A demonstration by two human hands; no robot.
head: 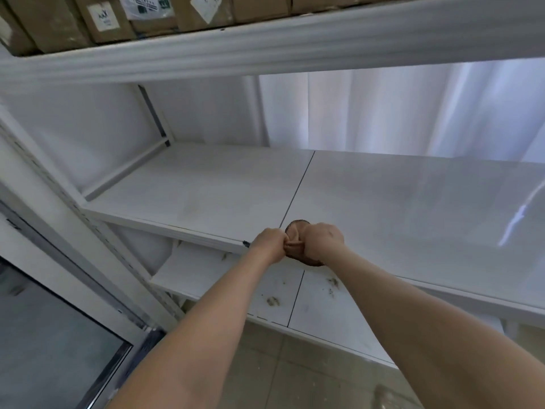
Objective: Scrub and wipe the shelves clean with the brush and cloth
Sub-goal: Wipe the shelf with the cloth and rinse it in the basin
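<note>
Wringing or bunching seemed the step in hand: the person's left hand point(269, 245) and right hand point(323, 240) were held close together, the fingers of both curled tight round a brown cloth point(295, 245) wadded between them. The cloth hung at the front edge of the middle shelf point(383, 202), near the seam between its two boards.

That shelf looked mostly clean, with only faint smears, so it was probably close to done. The lower shelf point(224, 278) had not been dealt with: brown clumps of dirt point(272, 301) lay scattered on it, and it would likely need scrubbing before wiping. No brush could be made out; a small dark thing beside the left hand was too small to tell.

On the top shelf point(265, 45) stood cardboard boxes point(59, 22) with paper labels, and their contents were hidden.
</note>
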